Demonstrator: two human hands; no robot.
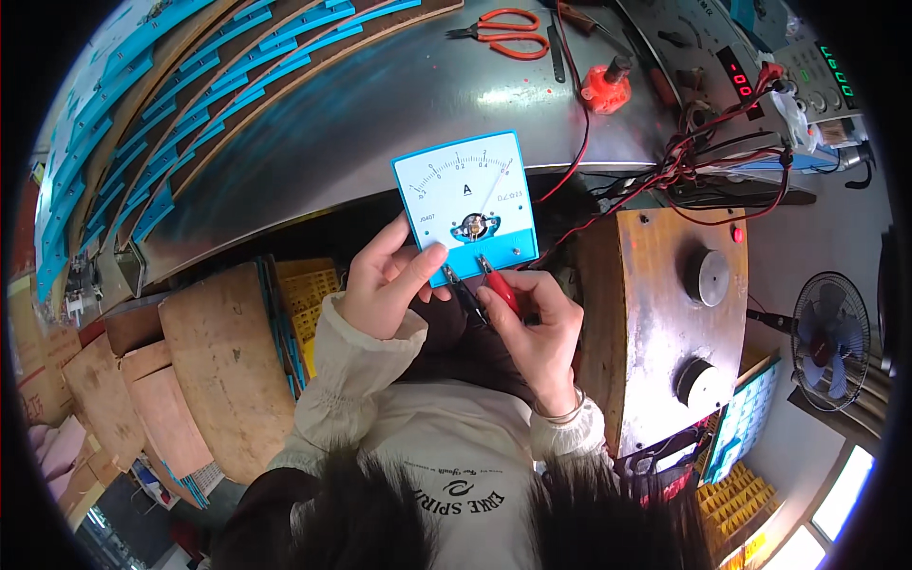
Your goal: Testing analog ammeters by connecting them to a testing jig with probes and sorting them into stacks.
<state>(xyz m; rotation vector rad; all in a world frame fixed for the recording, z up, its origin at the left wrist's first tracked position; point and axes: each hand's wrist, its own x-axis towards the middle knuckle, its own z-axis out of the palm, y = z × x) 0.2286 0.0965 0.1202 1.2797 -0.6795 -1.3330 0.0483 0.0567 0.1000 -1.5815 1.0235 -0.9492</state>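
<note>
My left hand (380, 290) grips the lower left corner of a blue-framed analog meter (465, 195), its thumb on the front. The meter has a white dial, a needle leaning toward the upper right, and an opening showing the mechanism. A black clip (461, 290) is on a lower terminal. My right hand (537, 332) is closed on a red clip (499, 285) that is on the terminal to its right. Red and black wires run off toward the instruments at the right.
Stacked boards of blue parts (190, 114) fill the back left. The steel bench (494, 71) holds pliers (503, 28) and a red bottle (608, 90). Instruments (760, 81) stand back right, a metal box with knobs (665, 313) and fan (828, 337) at right, cardboard (218, 370) at left.
</note>
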